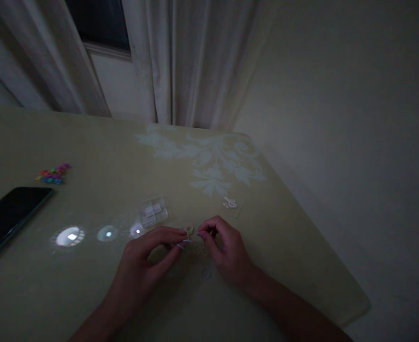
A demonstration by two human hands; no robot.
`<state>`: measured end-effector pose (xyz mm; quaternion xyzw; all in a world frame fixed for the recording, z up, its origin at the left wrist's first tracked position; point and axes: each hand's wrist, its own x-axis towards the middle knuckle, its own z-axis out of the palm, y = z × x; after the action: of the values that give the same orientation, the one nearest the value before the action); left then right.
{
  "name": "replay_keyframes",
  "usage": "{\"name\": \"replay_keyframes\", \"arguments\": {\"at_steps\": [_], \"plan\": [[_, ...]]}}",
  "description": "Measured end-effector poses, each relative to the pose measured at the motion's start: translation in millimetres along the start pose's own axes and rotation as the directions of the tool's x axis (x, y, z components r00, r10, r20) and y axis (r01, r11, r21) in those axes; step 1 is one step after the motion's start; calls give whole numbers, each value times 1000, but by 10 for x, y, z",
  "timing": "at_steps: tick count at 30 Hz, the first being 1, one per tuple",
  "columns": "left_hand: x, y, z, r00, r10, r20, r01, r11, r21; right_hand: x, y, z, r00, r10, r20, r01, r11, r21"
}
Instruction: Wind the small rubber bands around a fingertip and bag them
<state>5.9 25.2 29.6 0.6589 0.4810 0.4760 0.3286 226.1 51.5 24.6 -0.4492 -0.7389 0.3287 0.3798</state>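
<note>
My left hand (148,254) is closed in a pinch on a thin, pale piece (187,241), its kind too small to make out. Close by on the right, my right hand (225,247) has thumb and fingertips pressed together; whatever sits between them is too tiny to name. Small yellowish rings (197,249) lie on the table between the hands, and another ring (189,230) shows at the left fingertips. Beyond the left hand stands a clear plastic box (153,211) with a white label. Small white pieces (230,203) lie beyond the right hand.
A dark phone (13,216) lies at the left, with a heap of colourful beads (54,174) behind it. The table (99,294) has a pale leaf pattern and shiny light reflections. Curtains (202,61) hang along its far edge; a wall rises at right.
</note>
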Motion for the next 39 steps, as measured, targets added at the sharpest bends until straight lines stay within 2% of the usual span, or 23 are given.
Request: {"name": "replay_keyframes", "arguments": {"at_steps": [3,5,6,9,11,14,19,21,23,25,28,30,33,39], "plan": [[31,13,-58,997,-72,-41,67,990,-124,99,34,-135,999,-24,37,27,995,-94],[44,29,-87,991,-124,-50,112,974,-197,148,33,-266,986,-21,163,43,990,-136],[49,36,-96,989,-139,-58,123,969,-212,159,25,-332,964,2,266,38,988,-147],[51,38,-110,990,-120,-69,105,975,-198,139,-25,-460,832,82,548,40,977,-208],[44,23,-116,993,-103,-65,90,980,-179,95,-71,-469,778,118,617,70,960,-271],[27,-8,-131,994,-84,-70,74,988,-133,21,-138,-412,754,145,641,111,933,-341],[17,-40,-156,990,-50,-129,38,995,-94,-55,-190,-335,765,190,616,146,880,-453],[18,-40,-163,990,-60,-127,43,990,-131,-57,-192,-321,778,153,609,144,900,-411],[17,-37,-165,994,-62,-94,48,988,-148,-44,-195,-304,807,99,582,90,954,-287],[16,-30,-156,997,-54,-47,47,989,-137,-26,-202,-277,853,78,516,-17,992,-122],[20,-12,-113,998,-37,41,42,987,-152,-10,-208,-215,898,137,418,-203,972,118],[26,1,-74,992,-21,121,45,979,-198,-10,-205,-171,904,179,389,-291,923,251],[32,-3,-30,979,27,204,28,965,-261,-25,-196,-111,899,196,392,-355,852,386],[38,-66,-42,965,169,199,-126,970,-209,-54,-168,-8,885,232,403,-424,759,494]]}}
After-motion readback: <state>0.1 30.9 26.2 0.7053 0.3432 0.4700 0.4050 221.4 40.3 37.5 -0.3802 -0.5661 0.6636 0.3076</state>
